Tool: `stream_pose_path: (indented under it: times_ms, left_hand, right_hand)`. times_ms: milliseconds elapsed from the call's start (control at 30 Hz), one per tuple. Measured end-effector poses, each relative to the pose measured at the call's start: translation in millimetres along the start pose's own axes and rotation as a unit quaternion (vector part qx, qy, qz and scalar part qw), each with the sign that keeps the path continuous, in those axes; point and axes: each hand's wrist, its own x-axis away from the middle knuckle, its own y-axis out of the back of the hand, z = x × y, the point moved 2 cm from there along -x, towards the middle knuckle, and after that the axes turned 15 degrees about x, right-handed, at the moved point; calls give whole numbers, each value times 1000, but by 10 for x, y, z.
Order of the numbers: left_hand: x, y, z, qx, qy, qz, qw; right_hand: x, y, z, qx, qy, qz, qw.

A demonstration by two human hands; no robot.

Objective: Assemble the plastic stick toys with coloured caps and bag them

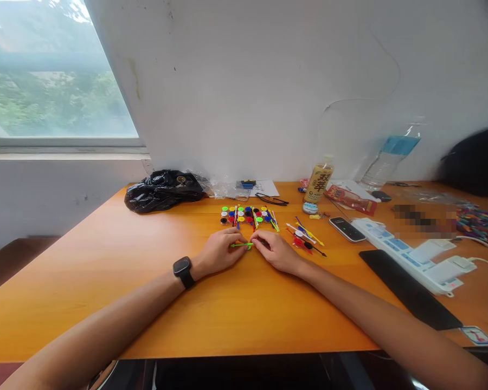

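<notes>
My left hand (222, 250), with a black watch on its wrist, is closed on a thin bright-green plastic arrow-shaped stick (250, 245) just above the table. From the other side my right hand (277, 251) pinches at the same green piece, its fingertips close to the left ones. The fingers hide part of it. Just beyond both hands lie rows of small round caps (224, 215) in several colours, with coloured sticks laid among them. To the right of my right hand is a loose group of coloured arrow sticks (315, 234) and a few red, white and black caps (308, 246).
On the wooden table (154, 319), a black plastic bag (162, 192) lies at the back left. Eyeglasses (271, 200), a yellow-labelled bottle (319, 181) and a clear bottle (388, 162) stand or lie behind. At right are a phone-like device (347, 229), a power strip (409, 254) and a black flat strip (406, 290).
</notes>
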Motion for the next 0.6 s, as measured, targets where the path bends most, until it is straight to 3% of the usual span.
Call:
stream_pose_path:
  times_ms: [300, 433, 533, 600]
  left_hand:
    - [10, -9, -10, -7, 15, -8, 1000]
    - [-18, 27, -39, 1, -8, -55, 998]
    - [-105, 275, -222, 9, -49, -142, 989]
    - [-138, 596, -478, 3, -79, -221, 972]
  right_hand:
    - [6, 48, 42, 47, -11, -32, 998]
    - [38, 111, 42, 94, -3, -78, 993]
    - [41, 237, 78, 126, 24, -138, 982]
    - [32, 405, 156, 135, 47, -186, 972]
